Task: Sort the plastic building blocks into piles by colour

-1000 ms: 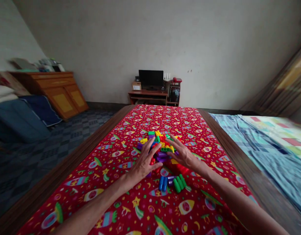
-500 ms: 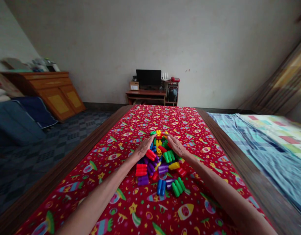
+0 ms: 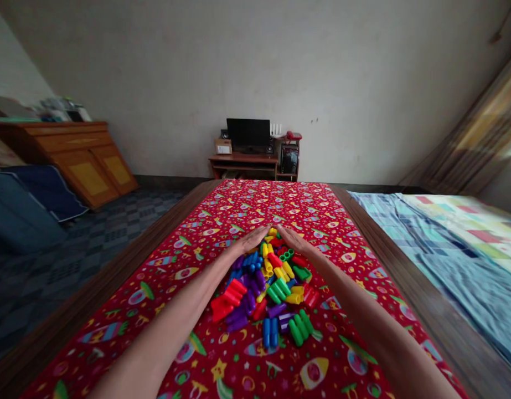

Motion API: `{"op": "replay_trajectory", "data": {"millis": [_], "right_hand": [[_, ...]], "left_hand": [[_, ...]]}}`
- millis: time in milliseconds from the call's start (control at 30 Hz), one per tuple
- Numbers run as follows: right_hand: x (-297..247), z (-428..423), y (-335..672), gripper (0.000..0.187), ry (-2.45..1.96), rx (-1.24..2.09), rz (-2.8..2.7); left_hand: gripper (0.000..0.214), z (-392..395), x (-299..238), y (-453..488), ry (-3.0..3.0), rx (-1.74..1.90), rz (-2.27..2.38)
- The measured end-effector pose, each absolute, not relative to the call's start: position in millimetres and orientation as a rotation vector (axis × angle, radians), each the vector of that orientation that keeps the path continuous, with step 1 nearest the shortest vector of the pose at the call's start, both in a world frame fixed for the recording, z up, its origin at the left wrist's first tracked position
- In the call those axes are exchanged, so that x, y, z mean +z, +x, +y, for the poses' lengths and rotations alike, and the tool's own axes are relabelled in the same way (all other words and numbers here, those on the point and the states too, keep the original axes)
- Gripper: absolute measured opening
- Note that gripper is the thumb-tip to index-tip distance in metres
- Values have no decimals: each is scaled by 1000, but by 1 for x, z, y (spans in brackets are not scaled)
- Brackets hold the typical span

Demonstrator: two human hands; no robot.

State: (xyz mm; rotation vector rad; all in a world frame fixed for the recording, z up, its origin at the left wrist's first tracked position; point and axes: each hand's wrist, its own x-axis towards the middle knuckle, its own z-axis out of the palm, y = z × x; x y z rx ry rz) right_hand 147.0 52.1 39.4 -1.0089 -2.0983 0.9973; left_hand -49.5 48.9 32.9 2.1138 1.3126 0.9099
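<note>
My left hand (image 3: 254,238) lies along the far left side of a heap of plastic toy blocks, its fingers stretched out. Along the far right side is my right hand (image 3: 292,239), also with straight fingers. Their fingertips nearly meet around a yellow block (image 3: 272,232) at the far end. Between my forearms are several ribbed, tube-shaped blocks: a green block (image 3: 279,290), a red block (image 3: 236,292), a blue block (image 3: 271,332) and purple ones. Another green block (image 3: 300,327) lies at the near right. Neither hand grips a block.
A red patterned cloth (image 3: 321,343) covers the long table with brown edges (image 3: 172,219). A bed with blue and checked covers (image 3: 458,266) stands at the right. Beyond the table is a desk with a monitor (image 3: 248,135); a wooden cabinet (image 3: 89,160) stands at the left.
My hands have drawn their fingertips closer together at the far end. Several blocks between my arms have shifted nearer to me, the red ones also to the left. The view has turned slightly right.
</note>
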Motion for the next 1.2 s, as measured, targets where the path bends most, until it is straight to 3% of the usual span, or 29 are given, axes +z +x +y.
{"op": "replay_trajectory", "data": {"millis": [133, 400, 567, 800, 1033, 1200], "right_hand": [[55, 23, 180, 65, -879, 1194, -2097], [39, -40, 193, 62, -874, 545, -2429], [66, -59, 186, 48, -730, 754, -2381], [76, 9, 202, 37, -1042, 622, -2215], [52, 38, 160, 52, -1023, 646, -2477], [42, 44, 163, 52, -1037, 596, -2446]], "left_hand": [[59, -1, 58, -65, 2177, 756, 1109], [53, -101, 52, -60, 2756, 493, 1145], [31, -91, 44, -72, 2672, 702, 1258], [53, -58, 38, -103, 2286, 1045, 1441], [58, -54, 7, -116, 2248, 852, 1497], [56, -57, 6, -117, 2340, 811, 1513]]}}
